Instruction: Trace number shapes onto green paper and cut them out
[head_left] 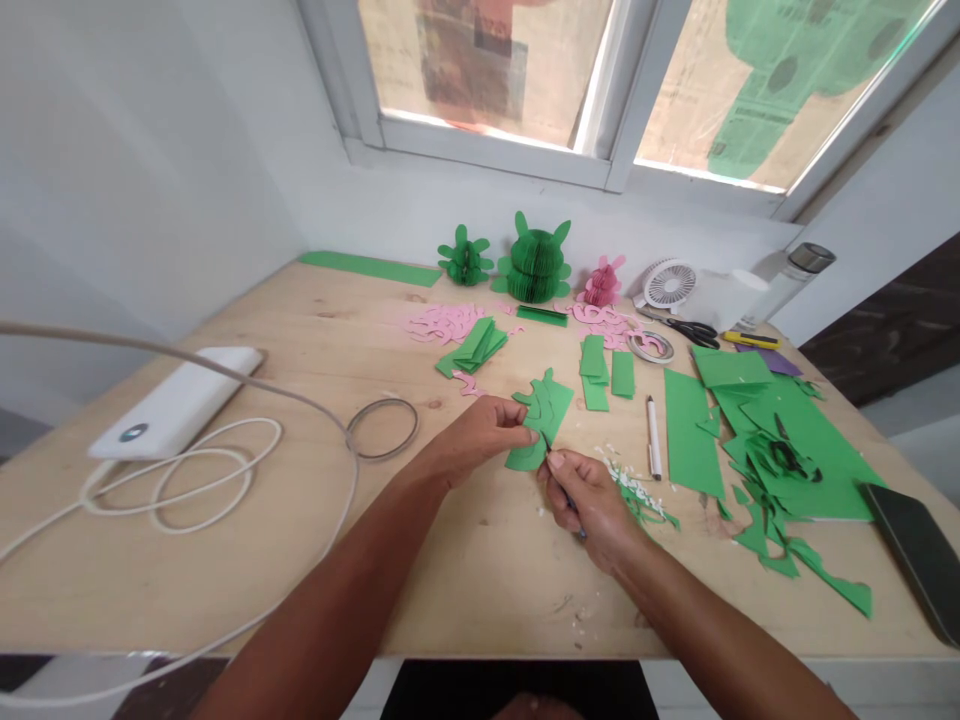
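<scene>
My left hand [480,435] pinches a green paper cutout [541,415] with wavy edges, holding it down on the wooden table [465,580]. Close to the cutout's lower edge, my right hand [589,500] is closed around a thin dark tool whose tip pokes out below the fingers; I cannot make out what the tool is. Small white and green paper scraps [637,490] lie just right of my right hand.
Green paper stacks [474,347], green sheets and offcuts [780,450], a white pen [653,437], tape roll [649,346], scissors [694,328], a small fan [669,284], paper cactus models [534,260], pink cutouts [439,322]. Left: a white power bank [176,400] with cable [187,480], a ring [384,428]. A phone [919,555] lies right.
</scene>
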